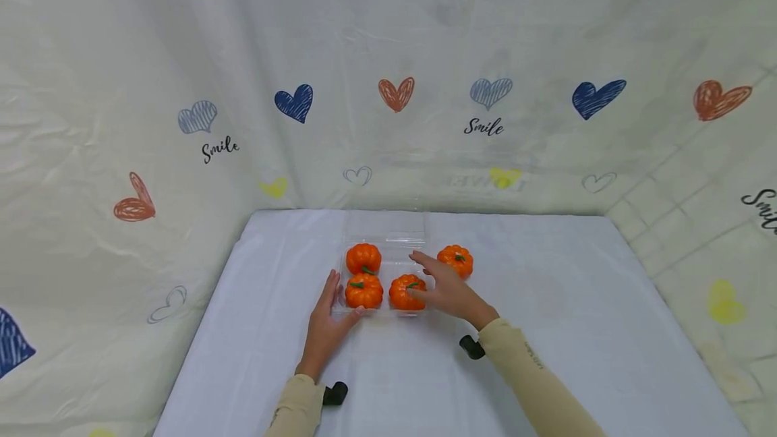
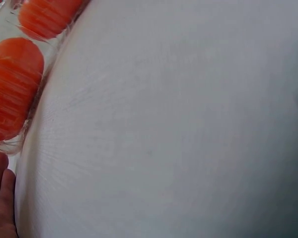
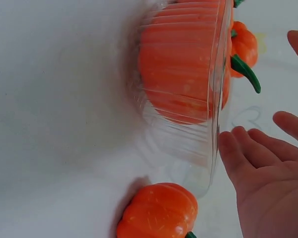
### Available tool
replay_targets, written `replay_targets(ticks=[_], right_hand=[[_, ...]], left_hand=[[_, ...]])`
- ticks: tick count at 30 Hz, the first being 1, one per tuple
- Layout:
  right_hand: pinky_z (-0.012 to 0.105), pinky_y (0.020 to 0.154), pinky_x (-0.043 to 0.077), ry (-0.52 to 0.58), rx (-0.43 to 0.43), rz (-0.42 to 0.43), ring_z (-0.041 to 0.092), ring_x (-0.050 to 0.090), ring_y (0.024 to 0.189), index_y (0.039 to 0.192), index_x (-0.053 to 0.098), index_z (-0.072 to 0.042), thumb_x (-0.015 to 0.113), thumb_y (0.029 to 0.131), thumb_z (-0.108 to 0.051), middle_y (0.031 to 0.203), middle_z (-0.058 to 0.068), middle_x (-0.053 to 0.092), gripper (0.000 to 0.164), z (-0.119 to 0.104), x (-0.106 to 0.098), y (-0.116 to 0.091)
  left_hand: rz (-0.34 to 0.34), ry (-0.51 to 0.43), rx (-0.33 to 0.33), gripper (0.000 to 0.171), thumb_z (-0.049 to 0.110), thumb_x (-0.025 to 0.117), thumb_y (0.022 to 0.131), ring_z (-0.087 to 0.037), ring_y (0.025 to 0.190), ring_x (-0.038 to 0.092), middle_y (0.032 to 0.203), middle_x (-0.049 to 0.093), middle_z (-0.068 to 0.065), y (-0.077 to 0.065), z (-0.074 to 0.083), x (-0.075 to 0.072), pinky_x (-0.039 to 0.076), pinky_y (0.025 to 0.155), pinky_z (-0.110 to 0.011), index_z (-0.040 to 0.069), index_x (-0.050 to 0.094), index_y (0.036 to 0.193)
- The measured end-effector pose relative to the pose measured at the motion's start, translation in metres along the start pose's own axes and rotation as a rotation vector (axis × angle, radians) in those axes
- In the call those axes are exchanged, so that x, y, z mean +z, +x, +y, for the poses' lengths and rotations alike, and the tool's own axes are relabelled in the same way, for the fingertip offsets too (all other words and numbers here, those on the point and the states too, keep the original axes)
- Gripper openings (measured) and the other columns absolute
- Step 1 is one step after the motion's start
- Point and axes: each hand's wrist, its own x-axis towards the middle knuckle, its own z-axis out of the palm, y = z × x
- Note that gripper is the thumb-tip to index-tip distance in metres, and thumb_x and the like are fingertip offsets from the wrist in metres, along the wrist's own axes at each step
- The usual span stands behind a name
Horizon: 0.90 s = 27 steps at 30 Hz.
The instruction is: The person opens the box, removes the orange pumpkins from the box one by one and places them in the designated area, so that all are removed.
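Note:
A clear plastic clamshell box [image 1: 394, 313] holds three small orange toy pumpkins with green stems: one at back left [image 1: 363, 257], one at front left [image 1: 364, 293], one at front right [image 1: 399, 295]. My left hand [image 1: 324, 336] lies along the box's left side, fingers straight, thumb spread toward the front edge. Above the front right pumpkin is my right hand [image 1: 449, 290], its fingers extended and apart. In the right wrist view that hand [image 3: 273, 183] has fingertips right at the box rim, with nothing gripped. A loose pumpkin [image 1: 456, 259] sits on the table right of the box.
The box's clear lid [image 1: 385, 226] lies folded back toward the rear. A white cloth covers the table [image 1: 546, 329]. Behind it hangs a pale curtain [image 1: 425, 154] printed with hearts, close to the table's back edge. Dark wrist cameras [image 1: 335, 394] hang under both sleeves.

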Motion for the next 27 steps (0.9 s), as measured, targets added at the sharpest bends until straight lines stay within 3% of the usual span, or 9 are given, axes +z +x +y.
replay_targets(ticks=[8,14,20,27], right_hand=[[0.056,0.118,0.042,-0.168,-0.028,-0.102,0.035,0.05,0.145,0.156,0.052,-0.002,0.079,0.097,-0.029,0.158,0.014,0.054,0.07,-0.002,0.008,0.007],[0.056,0.115,0.045,-0.22,-0.071,-0.15,0.039,0.056,0.139,0.148,0.059,0.005,0.08,0.096,-0.026,0.149,0.019,0.061,0.064,-0.003,0.015,0.015],[0.058,0.117,0.043,-0.214,-0.043,-0.184,0.041,0.051,0.143,0.147,0.061,0.003,0.082,0.094,-0.022,0.153,0.019,0.058,0.061,-0.006,0.02,0.02],[0.057,0.117,0.043,-0.186,-0.045,-0.165,0.039,0.052,0.143,0.15,0.059,0.002,0.082,0.094,-0.02,0.152,0.017,0.059,0.064,-0.004,0.022,0.021]], left_hand=[[-0.011,0.001,-0.015,0.096,0.054,0.082,0.092,-0.027,0.149,0.049,0.174,0.028,0.011,-0.001,0.002,-0.001,0.037,0.12,-0.053,0.021,0.035,0.17],[-0.002,0.013,-0.007,0.096,0.056,0.081,0.092,-0.028,0.148,0.049,0.174,0.027,0.011,0.0,0.001,0.0,0.038,0.119,-0.053,0.022,0.035,0.17],[-0.007,0.001,0.007,0.096,0.058,0.08,0.093,-0.028,0.148,0.05,0.175,0.027,0.012,0.0,0.001,0.0,0.037,0.12,-0.053,0.021,0.036,0.17],[-0.009,0.002,-0.001,0.096,0.058,0.08,0.092,-0.028,0.148,0.05,0.175,0.026,0.013,0.001,0.0,-0.001,0.037,0.12,-0.054,0.022,0.036,0.169]])
